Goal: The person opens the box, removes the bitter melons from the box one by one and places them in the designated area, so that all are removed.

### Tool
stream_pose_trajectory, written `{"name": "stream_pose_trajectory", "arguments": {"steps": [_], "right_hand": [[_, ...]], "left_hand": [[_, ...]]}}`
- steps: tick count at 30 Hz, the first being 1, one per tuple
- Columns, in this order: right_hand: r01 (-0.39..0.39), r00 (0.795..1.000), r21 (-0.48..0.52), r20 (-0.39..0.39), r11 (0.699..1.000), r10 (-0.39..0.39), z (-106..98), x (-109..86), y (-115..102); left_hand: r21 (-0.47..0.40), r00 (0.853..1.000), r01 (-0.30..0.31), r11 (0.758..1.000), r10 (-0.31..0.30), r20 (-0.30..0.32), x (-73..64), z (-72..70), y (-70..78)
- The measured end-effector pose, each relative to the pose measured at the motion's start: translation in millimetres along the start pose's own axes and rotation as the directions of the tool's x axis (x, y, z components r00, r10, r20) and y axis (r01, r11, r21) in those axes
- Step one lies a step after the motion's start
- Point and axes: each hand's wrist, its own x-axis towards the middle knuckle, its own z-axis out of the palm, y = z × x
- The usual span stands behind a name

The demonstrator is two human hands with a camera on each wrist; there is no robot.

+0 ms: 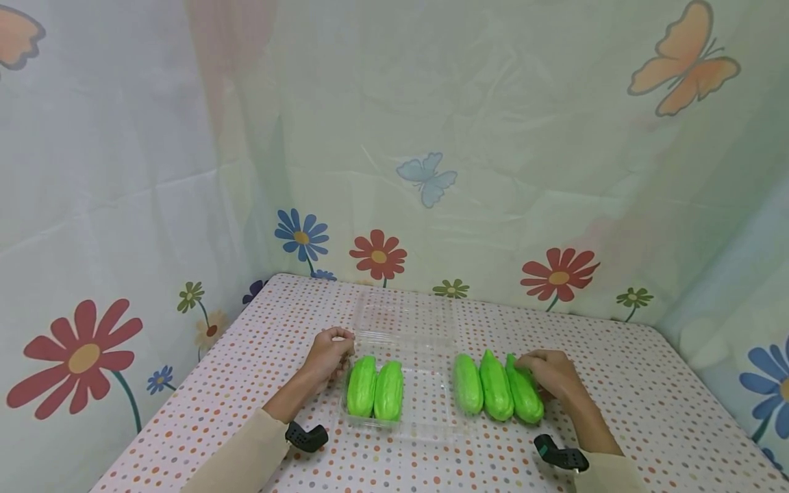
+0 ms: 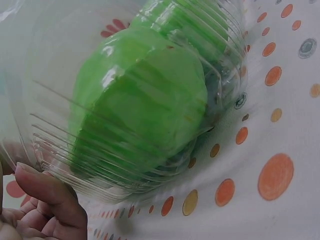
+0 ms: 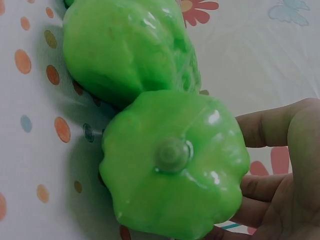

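Observation:
A clear plastic box lies with its lid folded back behind it. Two green ridged gourds, one on the left and one beside it, lie side by side in its left half. My left hand pinches the box's left rim; its thumb shows against the plastic in the left wrist view. To the right of the box, three more gourds stand in a row: a paler one, a middle one and the rightmost one. Around the rightmost one's far end, my right hand curls its fingers.
A dotted cloth covers the table. Behind it and at both sides hang printed curtains with flowers and butterflies. Each wrist wears a black camera strap, at left and at right.

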Motion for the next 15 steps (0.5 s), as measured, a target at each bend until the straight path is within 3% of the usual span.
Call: {"name": "stream_pose_trajectory", "arguments": {"steps": [7,15], "right_hand": [[-0.034,0.999,0.016,-0.014,0.999,0.035,2,2.1,-5],[-0.009,0.999,-0.030,-0.031,1.000,0.008,-2,-0.9,-11]], "left_hand": [[-0.007,1.000,0.002,1.000,-0.002,-0.012,1.2,-3.4,0.4],[-0.008,1.000,0.013,1.000,-0.013,0.004,3.1,-2.7,-1.6]]}}
